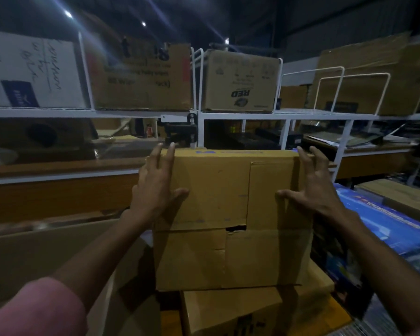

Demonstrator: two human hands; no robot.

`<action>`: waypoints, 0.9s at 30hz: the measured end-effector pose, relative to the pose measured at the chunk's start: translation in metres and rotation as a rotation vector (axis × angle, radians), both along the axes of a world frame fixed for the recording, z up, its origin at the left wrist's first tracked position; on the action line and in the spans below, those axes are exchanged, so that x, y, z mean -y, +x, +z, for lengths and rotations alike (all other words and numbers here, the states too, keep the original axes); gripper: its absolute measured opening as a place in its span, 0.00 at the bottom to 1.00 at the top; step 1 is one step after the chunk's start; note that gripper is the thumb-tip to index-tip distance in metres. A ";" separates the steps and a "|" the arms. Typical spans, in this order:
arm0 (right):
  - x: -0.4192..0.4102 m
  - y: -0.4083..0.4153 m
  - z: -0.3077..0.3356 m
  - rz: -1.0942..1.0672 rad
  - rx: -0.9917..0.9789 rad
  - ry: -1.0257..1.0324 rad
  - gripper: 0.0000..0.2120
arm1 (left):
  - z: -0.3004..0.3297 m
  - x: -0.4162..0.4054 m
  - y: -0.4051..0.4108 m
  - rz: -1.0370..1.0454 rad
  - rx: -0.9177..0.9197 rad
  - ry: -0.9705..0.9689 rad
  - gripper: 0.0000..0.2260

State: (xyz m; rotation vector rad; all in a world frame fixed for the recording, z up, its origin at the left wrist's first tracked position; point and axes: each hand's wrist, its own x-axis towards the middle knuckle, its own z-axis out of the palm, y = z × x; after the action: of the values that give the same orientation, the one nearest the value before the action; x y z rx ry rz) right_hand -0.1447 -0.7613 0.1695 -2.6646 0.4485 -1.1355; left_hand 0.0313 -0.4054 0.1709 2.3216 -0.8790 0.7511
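Note:
A brown cardboard box point(218, 204) stands in front of me, its folded flaps facing me, on top of another brown carton point(233, 309). My left hand point(155, 185) lies on the box's left edge, fingers spread straight up to the top corner, thumb across the front. My right hand point(310, 185) lies on the right edge the same way, fingers reaching the top corner, thumb on the front face. Both hands press the box from its sides.
A white metal rack point(204, 115) runs behind, with a white carton point(29, 69) and brown cartons point(240, 81) on its top shelf. A blue printed box point(386, 229) lies at right. A large cardboard sheet point(46, 251) leans at left.

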 end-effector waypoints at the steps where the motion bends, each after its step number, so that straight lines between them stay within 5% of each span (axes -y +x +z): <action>1: 0.003 0.001 0.004 0.004 -0.041 0.005 0.59 | 0.001 0.000 0.001 0.010 -0.021 0.013 0.52; 7: 0.007 -0.005 0.000 0.090 0.059 0.023 0.42 | -0.007 0.001 -0.004 0.023 -0.022 0.029 0.47; 14: 0.020 -0.019 -0.014 0.148 0.282 -0.048 0.38 | -0.015 0.009 -0.023 -0.025 0.174 -0.055 0.41; 27: -0.024 -0.065 -0.073 -0.057 0.350 0.105 0.21 | -0.076 0.000 -0.098 0.025 0.139 -0.274 0.14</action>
State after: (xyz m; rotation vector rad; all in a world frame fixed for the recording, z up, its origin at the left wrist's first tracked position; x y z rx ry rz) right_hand -0.2099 -0.7369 0.0963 -2.3117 0.5044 -1.5125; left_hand -0.0663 -0.4051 0.0950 2.0621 -0.7540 0.9882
